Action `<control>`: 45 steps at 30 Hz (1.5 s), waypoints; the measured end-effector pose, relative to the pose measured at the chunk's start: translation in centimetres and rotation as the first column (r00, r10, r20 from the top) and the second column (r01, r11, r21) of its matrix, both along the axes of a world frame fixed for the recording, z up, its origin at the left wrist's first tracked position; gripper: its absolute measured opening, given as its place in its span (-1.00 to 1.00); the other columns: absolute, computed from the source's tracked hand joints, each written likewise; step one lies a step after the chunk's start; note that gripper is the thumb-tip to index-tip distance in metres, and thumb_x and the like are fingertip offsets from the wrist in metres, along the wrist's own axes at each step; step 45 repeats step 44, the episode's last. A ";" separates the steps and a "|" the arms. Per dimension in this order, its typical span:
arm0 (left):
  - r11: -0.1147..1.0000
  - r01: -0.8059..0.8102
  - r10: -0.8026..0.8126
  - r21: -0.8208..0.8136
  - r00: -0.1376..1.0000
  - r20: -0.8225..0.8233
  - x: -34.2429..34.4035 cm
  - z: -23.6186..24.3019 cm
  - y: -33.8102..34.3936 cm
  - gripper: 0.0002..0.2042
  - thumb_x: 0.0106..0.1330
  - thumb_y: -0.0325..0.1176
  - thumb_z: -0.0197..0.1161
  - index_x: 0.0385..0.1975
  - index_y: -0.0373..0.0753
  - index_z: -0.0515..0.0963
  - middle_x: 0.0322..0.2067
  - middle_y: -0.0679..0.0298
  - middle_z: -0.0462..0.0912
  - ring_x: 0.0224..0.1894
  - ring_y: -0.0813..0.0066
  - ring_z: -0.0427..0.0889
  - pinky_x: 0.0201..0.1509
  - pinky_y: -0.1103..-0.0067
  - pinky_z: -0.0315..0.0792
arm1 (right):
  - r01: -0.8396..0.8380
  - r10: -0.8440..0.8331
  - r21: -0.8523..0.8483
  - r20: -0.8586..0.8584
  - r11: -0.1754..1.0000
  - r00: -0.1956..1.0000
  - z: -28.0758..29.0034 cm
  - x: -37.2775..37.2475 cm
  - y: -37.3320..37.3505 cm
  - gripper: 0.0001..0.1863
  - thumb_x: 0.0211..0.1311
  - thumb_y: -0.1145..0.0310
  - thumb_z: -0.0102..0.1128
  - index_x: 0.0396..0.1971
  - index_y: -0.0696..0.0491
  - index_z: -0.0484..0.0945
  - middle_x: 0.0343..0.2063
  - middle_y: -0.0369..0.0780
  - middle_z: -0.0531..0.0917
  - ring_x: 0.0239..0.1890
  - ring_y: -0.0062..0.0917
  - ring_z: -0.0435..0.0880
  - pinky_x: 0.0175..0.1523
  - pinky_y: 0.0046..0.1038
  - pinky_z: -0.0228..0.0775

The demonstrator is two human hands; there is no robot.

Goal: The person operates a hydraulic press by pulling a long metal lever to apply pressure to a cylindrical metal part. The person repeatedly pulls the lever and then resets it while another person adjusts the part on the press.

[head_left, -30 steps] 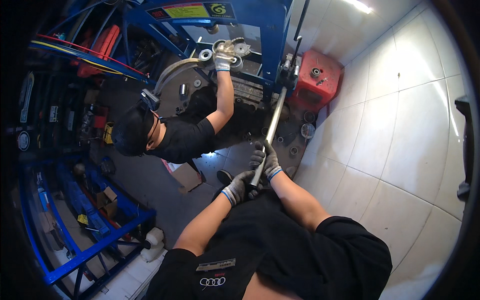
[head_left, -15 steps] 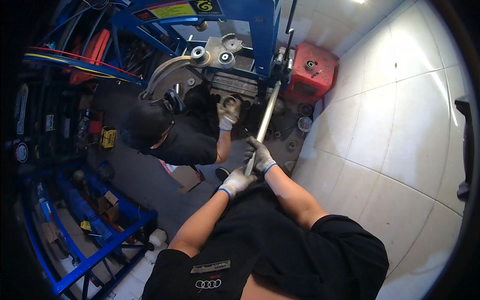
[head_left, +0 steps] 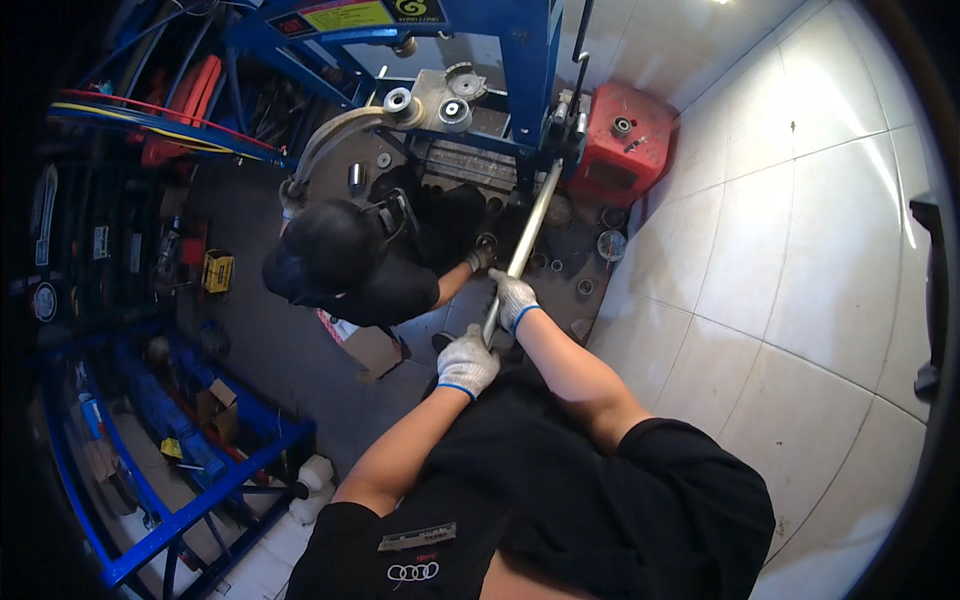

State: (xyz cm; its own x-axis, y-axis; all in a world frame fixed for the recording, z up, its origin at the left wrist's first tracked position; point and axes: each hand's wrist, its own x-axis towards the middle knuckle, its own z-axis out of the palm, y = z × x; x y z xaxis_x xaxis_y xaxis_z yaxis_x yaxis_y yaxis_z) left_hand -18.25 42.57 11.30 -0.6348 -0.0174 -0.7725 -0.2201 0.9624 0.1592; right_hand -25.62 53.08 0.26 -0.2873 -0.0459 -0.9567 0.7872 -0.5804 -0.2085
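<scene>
A long metal pipe slants down toward me from the blue shop press, its upper end at the lever socket. My left hand, in a knitted work glove, is closed round the pipe's near end. A little farther up, my right hand, gloved too, grips the same pipe. On the press bed lies a curved metal suspension arm with a round bushing at its end. A second bushing stands beside it.
A person in black crouches left of the pipe, one gloved hand at the arm's far end, the other near a metal ring. A red container stands by the tiled wall. A blue rack is lower left; a cardboard box lies nearby.
My right hand has shifted slightly up and turned its back upward; my left hand has turned a little. The other person has leaned right and lowered the hand nearer the pipe.
</scene>
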 end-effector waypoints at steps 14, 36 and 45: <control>0.171 -0.950 0.622 0.260 0.309 0.720 5.6 -12.3 -0.8 -0.67 0.36 -0.15 0.24 0.01 -0.20 0.50 -0.49 0.29 0.47 -0.49 0.36 0.45 -0.34 0.45 0.41 | -0.328 0.442 0.706 0.025 0.628 0.897 -0.9 3.0 0.7 -0.34 0.04 0.19 0.41 0.11 0.22 0.43 -0.09 0.12 0.66 -0.01 -0.02 0.68 0.11 -0.19 0.50; 0.785 -0.493 0.336 0.376 0.848 0.410 0.4 -1.5 3.6 -0.37 0.26 -0.10 0.24 0.26 -0.30 0.27 -0.03 -0.21 0.63 0.06 -0.12 0.63 0.15 0.22 0.49 | 0.120 -0.550 -0.973 -0.008 0.195 0.835 -4.7 3.1 6.3 -0.61 0.30 0.04 0.12 -0.07 0.01 0.58 -0.68 -0.37 0.33 -0.65 -0.56 0.32 -0.43 -0.34 0.22; 0.995 -0.068 0.057 0.071 0.988 0.144 0.3 -2.1 3.0 -0.26 0.34 -0.09 0.18 0.44 -0.22 0.04 0.06 -0.17 0.62 0.08 -0.03 0.67 0.24 0.19 0.47 | -0.080 0.077 0.025 0.102 0.996 0.992 -2.1 1.2 2.2 -0.20 0.13 -0.01 0.43 0.28 0.12 0.37 0.06 0.07 0.61 0.07 -0.13 0.63 0.15 -0.16 0.44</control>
